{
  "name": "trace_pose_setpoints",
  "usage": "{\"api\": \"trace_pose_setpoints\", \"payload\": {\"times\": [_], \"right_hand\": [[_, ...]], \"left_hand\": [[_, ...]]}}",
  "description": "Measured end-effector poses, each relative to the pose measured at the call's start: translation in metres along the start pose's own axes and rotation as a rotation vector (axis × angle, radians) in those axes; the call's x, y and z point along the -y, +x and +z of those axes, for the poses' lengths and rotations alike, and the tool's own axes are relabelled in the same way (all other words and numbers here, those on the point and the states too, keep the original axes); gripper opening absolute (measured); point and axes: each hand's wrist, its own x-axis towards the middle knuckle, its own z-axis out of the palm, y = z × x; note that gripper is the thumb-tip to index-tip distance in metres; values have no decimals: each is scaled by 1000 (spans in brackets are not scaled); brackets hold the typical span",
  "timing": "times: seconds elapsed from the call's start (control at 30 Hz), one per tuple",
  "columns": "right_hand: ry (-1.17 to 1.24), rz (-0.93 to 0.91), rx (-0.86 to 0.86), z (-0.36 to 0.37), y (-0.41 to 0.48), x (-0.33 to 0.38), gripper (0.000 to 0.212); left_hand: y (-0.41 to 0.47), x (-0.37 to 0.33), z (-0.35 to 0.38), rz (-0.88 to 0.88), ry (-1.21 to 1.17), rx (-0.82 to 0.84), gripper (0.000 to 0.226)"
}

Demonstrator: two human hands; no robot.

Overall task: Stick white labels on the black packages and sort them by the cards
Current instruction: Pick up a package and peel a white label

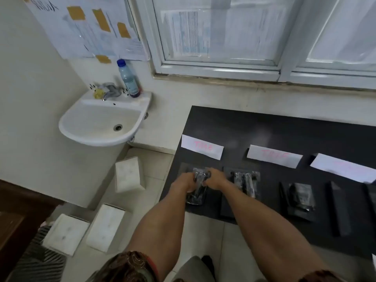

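Blur softens everything, so the pink writing on the left card point(201, 146) and the middle card point(273, 156) is barely legible. On the right card point(341, 166) it is washed out, and the picture's right edge cuts that card off.

The hands meet just on the near side of the left card. The left hand point(188, 181) and the right hand point(215, 177) each curl their fingers on the far end of a black package point(196, 195). It lies by the table's left edge, its far part hidden under the fingers (whether it carries a white label cannot be told).

To the right, near the middle card, lies a second package point(246, 183), glossy. Farther right is a third package point(300, 195), then dark flat strips point(335, 208) that are hard to separate from the surface.

The table point(284, 127) is black and matte, set below a window point(223, 37). Off to the left is a white sink point(97, 123) with a blue-capped bottle point(128, 78) on its rim. White boxes point(105, 226) lie on the tiled floor point(154, 165) below it.
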Motion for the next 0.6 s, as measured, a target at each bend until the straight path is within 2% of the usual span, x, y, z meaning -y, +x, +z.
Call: {"api": "trace_pose_setpoints", "payload": {"times": [0.13,0.33,0.6], "right_hand": [[30,10,-13,6,3,0,59],[128,84,-24,20,12,1,40],[205,97,-66,13,15,6,35]], "left_hand": [[10,1,-3,-31,-1,-13,43],[19,-5,2,-86,56,57,45],[18,-10,-5,-90,40,94,39]]}}
